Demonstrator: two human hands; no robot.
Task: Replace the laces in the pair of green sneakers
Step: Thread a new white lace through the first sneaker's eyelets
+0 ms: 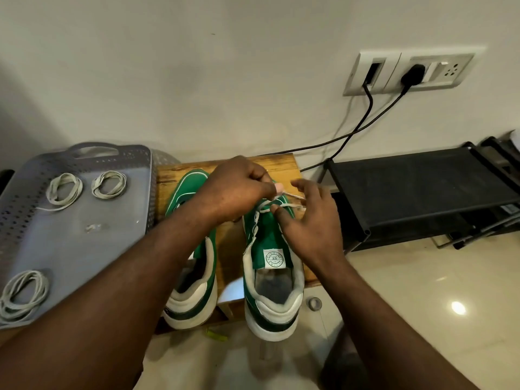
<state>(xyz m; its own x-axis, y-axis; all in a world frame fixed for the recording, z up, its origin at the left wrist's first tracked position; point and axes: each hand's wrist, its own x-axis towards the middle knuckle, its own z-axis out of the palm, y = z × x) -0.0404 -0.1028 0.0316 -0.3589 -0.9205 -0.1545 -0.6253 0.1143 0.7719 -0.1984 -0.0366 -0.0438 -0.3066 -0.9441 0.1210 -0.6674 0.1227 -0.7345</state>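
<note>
Two green sneakers with white soles stand side by side on a small wooden stool (284,167), heels toward me. A white lace (291,205) crosses the front eyelets of the right sneaker (268,243). My left hand (236,190) pinches this lace above the toe of that shoe. My right hand (312,220) rests on the tongue, thumb pressing the lace, fingers spread. The left sneaker (197,277) lies partly under my left forearm and shows no lace.
A grey perforated tray (84,243) at the left holds three coiled white laces (64,190). A black shoe rack (422,192) stands to the right. Two black cables run from the wall socket (408,71) behind the stool. A small tape roll (314,303) lies on the tiled floor.
</note>
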